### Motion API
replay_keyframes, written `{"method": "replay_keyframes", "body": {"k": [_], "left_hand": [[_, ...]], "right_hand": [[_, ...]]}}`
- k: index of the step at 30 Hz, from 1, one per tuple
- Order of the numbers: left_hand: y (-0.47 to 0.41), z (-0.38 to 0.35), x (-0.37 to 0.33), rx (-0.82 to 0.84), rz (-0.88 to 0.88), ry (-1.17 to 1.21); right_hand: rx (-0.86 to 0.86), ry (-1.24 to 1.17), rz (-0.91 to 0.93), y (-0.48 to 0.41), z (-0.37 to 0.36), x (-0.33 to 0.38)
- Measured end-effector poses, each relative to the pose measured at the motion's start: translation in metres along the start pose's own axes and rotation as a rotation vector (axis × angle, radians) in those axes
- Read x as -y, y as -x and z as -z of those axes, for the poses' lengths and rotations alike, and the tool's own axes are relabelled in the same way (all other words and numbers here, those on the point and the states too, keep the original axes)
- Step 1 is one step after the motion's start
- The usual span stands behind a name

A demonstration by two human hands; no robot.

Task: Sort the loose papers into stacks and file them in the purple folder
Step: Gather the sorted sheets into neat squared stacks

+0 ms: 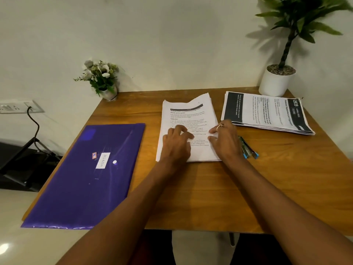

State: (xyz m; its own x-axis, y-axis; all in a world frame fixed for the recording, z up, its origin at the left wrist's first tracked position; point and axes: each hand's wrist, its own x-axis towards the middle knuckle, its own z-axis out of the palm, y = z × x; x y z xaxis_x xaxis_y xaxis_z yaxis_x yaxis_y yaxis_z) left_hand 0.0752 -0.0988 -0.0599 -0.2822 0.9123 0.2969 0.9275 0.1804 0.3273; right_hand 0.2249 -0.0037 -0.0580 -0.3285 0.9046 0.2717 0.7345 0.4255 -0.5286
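One purple folder (86,175), closed and flat on the left of the table (267,188). Middle: paper stack (188,115), left hand (175,144) resting loose on top, gripping nothing; right hand (223,142) at its right edge, possibly pinching a sheet, cannot tell. Just beside, blue stapler-like object (248,150). Far right, second paper stack (267,111).

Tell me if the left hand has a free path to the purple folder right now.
Probably yes. The left hand rests on the middle paper stack; the purple folder lies flat beside it, with only bare table between.
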Motion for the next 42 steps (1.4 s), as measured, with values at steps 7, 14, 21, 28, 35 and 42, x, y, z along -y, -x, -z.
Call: {"method": "replay_keyframes", "body": {"k": [7,14,21,28,35,42], "left_hand": [[0.008,-0.029,-0.012,-0.045,0.067,0.148],[0.007,-0.031,-0.013,-0.071,0.067,0.131],[0.006,-0.033,-0.012,-0.085,0.060,0.127],[0.006,-0.036,-0.008,-0.102,0.044,0.138],[0.004,-0.039,-0.006,-0.126,0.041,0.142],[0.004,-0.035,-0.008,-0.154,0.032,0.210]], "right_hand": [[-0.139,0.065,-0.014,-0.027,0.037,-0.038],[0.160,0.258,-0.080,-0.062,0.050,-0.090],[0.267,0.390,0.008,-0.080,0.052,-0.091],[0.308,0.549,0.169,-0.089,0.060,-0.092],[0.127,0.622,0.269,-0.080,0.049,-0.099],[-0.068,0.366,0.289,-0.052,0.065,-0.092]]}}
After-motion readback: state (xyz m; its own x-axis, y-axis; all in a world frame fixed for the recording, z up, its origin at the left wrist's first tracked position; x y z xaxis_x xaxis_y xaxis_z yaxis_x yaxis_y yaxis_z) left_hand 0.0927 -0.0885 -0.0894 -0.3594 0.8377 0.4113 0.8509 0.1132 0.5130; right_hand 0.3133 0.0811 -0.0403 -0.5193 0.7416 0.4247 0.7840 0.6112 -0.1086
